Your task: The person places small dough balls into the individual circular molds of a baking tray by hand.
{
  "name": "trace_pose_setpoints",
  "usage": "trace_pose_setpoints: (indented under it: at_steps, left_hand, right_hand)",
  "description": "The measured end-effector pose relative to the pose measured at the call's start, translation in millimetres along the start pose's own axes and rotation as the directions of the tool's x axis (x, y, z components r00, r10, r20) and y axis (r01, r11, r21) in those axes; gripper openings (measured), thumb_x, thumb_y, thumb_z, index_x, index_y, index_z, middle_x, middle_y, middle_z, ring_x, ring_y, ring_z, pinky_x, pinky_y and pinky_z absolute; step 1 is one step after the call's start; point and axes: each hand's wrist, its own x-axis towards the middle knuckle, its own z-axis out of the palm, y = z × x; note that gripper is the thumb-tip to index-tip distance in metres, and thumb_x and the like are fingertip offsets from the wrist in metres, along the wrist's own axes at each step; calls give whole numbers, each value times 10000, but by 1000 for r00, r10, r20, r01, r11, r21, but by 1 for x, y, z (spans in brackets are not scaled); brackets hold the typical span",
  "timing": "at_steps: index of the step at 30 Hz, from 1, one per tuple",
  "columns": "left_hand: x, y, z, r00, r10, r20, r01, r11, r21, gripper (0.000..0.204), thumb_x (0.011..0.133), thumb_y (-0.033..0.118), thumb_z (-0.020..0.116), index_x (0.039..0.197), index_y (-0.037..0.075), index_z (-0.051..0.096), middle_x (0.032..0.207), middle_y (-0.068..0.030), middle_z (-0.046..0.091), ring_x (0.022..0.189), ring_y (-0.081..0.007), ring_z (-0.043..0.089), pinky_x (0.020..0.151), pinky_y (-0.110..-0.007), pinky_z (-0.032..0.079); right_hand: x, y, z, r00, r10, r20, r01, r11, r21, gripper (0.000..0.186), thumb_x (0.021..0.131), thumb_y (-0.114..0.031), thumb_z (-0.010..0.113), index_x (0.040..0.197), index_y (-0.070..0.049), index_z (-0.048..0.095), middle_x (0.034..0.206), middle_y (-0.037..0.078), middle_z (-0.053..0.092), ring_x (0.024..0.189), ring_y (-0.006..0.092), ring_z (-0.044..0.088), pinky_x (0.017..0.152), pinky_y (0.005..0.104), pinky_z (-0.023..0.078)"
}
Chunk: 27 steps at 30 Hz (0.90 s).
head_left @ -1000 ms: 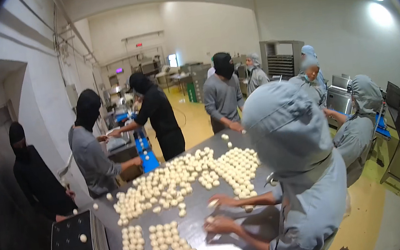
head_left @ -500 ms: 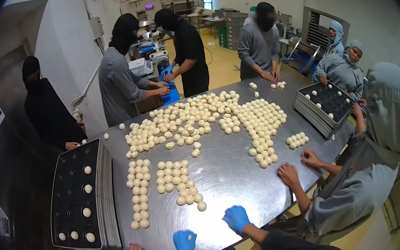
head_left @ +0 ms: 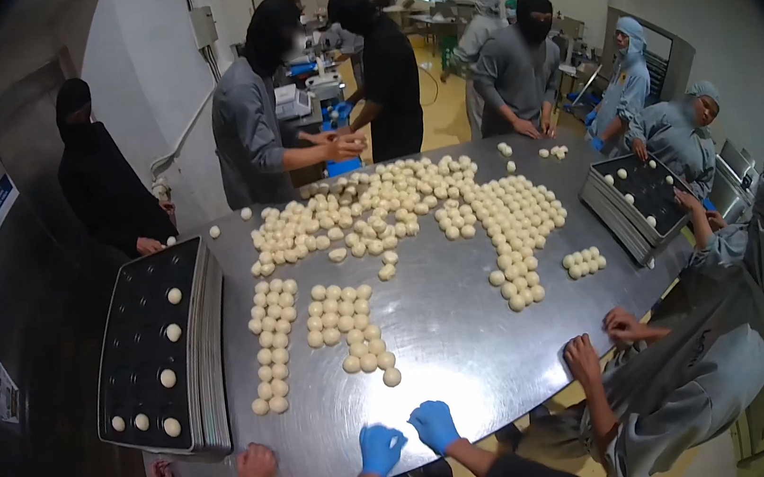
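My left hand [head_left: 382,449], in a blue glove, is at the near edge of the steel table [head_left: 472,347]. Its fingers are curled in, and whatever is inside them is hidden. Close by on its right, my right hand [head_left: 435,426], also blue-gloved, rests on the tabletop with fingers bent under, which also hides what they may hold. Ahead lies a small block of round, pale dough balls [head_left: 339,315], its nearest ball [head_left: 391,376] just beyond my hands. A longer column of dough balls [head_left: 272,347] runs to the left, and a large heap [head_left: 350,209] spreads across the far side.
A stack of black trays [head_left: 143,354] with a few balls stands on the left. Another tray stack [head_left: 636,198] is at the far right. Co-workers' bare hands [head_left: 258,468] are at the table's edge left and right [head_left: 583,360]; more people stand along the far side.
My hands have come closer together. The view has shifted slightly. Across the table, a grey-sleeved co-worker's hands have risen from the blue surface and are over the far edge of the heap.
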Motion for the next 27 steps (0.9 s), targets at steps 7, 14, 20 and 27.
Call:
trace_pose_setpoints:
  at_steps: [7,14,20,27]
  left_hand:
    - [-22,-18,-34,948,-282,148,307,933,-189,137,698,161,794,654,96,681,680,-117,646,646,-322,607,648,-414,449]
    - [46,-21,-18,992,-103,-76,98,993,-63,137,725,176,771,739,55,708,741,-164,670,634,-342,631,616,-454,477]
    - [-18,9,-2,991,-128,33,127,991,35,110,692,217,797,696,159,705,788,-79,694,780,-287,638,800,-437,458]
    - [-27,-33,-30,849,-437,298,474,878,-63,143,741,243,780,719,114,724,776,-113,681,731,-351,622,667,-439,490]
  right_hand:
    - [-14,37,-36,998,-47,51,52,994,-94,123,794,-189,691,709,-100,674,746,102,630,758,323,599,722,449,455]
    - [49,24,-46,997,-59,-49,59,998,-2,144,789,-175,693,708,-57,677,770,128,670,731,357,617,708,429,486]
    - [-6,3,-4,990,-41,-138,55,994,97,194,786,-231,719,680,-78,665,724,126,634,761,349,614,697,459,469]
    - [10,32,-54,983,32,179,-5,989,-150,203,794,-240,668,679,-74,656,777,139,666,819,353,618,751,500,472]
